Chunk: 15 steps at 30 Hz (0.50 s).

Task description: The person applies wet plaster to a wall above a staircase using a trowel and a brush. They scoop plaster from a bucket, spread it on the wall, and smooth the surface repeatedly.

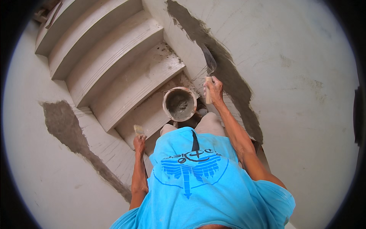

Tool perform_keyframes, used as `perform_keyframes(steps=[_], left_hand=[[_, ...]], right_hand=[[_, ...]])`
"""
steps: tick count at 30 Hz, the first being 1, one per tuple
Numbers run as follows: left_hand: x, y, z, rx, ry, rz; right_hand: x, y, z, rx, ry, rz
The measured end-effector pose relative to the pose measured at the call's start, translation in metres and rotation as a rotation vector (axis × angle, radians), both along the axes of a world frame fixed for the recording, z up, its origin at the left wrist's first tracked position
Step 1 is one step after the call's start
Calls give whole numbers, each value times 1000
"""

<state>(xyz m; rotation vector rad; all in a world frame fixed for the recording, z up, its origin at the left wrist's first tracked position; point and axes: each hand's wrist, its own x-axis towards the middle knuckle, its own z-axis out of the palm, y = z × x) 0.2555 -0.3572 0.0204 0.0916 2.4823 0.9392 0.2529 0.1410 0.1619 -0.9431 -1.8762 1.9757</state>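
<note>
A bucket (180, 104) is sitting on a stair step (152, 114) just ahead of the person's knees. To its right, the right hand (214, 88) is holding a trowel (209, 65) against the mortar strip (228, 76) on the right wall (297, 95). Left of the bucket and nearer the person, the left hand (139, 143) is holding a brush (138, 129) beside the left wall (34, 160), where another mortar patch (65, 126) is running down. More steps (103, 49) are lying beyond.

Bright even daylight, fisheye-bent dark rim.

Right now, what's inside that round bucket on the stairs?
Wet grey mortar fills the bottom of the bucket, smeared up its walls. Whatever lies beneath the mortar is covered.
</note>
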Motion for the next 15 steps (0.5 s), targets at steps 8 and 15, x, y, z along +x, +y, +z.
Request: perform_keyframes(steps=[8,15], left_hand=[[-5,-12,-6,36,-45,118],[8,-14,-2,-7,-94,126]], right_hand=[[21,-15,-7,-68,30,-122],[23,-26,-16,-41,27,-120]])
